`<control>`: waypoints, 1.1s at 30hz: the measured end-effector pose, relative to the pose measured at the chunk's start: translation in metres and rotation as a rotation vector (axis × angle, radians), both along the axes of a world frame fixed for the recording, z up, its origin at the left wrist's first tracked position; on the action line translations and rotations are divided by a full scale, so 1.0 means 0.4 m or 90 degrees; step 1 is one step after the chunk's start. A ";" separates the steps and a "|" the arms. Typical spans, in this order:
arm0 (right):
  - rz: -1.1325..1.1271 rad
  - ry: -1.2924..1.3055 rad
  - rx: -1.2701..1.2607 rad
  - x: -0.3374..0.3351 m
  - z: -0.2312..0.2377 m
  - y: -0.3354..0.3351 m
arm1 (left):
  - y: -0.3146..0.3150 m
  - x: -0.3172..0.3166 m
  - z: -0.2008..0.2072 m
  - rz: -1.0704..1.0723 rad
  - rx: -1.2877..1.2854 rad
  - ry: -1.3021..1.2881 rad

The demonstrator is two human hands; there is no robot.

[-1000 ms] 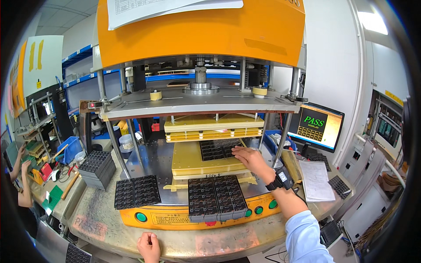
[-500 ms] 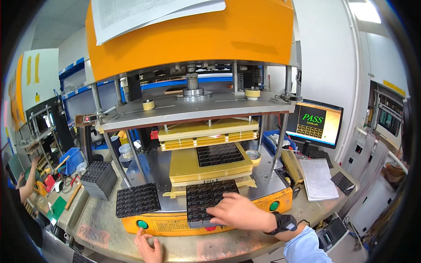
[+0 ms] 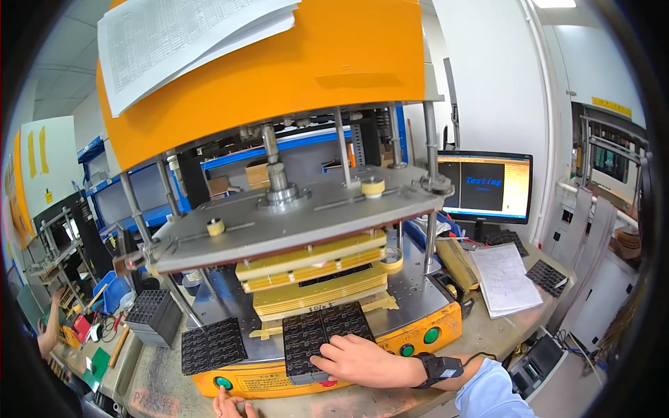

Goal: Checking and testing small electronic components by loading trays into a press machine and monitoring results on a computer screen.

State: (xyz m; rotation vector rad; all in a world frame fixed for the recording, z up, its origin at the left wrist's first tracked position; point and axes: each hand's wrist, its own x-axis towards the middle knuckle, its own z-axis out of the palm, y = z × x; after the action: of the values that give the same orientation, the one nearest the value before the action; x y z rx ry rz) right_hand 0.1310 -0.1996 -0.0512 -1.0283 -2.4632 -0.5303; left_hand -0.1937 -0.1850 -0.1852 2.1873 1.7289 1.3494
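Lower than in the earlier frames, the press's gray plate (image 3: 300, 223) now brings the yellow upper fixture (image 3: 313, 256) close over the yellow lower fixture (image 3: 320, 295), and the right hand (image 3: 359, 362), a second ago at the black panel (image 3: 334, 274) in that fixture, is back at the near stacks. At far left, another person's arm (image 3: 50, 327) reaches beside a blue bin (image 3: 111, 296). A tall stack of dark panels (image 3: 153, 317) stands on the counter (image 3: 488, 336), left of the press. Next come loose black panels (image 3: 212, 345), lying on the front of the machine's base. Just below them, the left hand (image 3: 235, 406), partly cut off by the lower edge, puts a fingertip to a green button (image 3: 223, 383); its grip is spread and holds nothing visible. In the middle, two stacks of black panels (image 3: 301, 341) sit side by side at the base's front edge. The right hand rests on them with fingers curled, probably touching the top panel; I cannot tell whether its grip pinches one. Rightward, a black watch (image 3: 441, 369) circles the right wrist, and paper sheets (image 3: 505, 282) lie on the counter before a lit monitor (image 3: 484, 184), whose display has changed.
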 end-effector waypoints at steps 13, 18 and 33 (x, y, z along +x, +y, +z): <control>-0.018 0.016 0.062 -0.011 -0.051 0.029 | 0.001 -0.003 0.013 0.030 0.146 0.050; -0.011 0.024 0.064 -0.008 -0.048 0.022 | -0.006 -0.005 0.004 0.042 0.130 0.049; -0.005 0.036 0.064 -0.012 -0.048 0.024 | -0.014 -0.005 -0.003 -0.030 0.022 -0.068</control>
State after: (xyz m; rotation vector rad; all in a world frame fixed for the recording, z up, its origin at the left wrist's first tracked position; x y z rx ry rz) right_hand 0.1262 -0.1898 -0.0706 -1.0000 -2.3589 -0.6121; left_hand -0.1958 -0.1904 -0.1865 2.1167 1.6198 1.4671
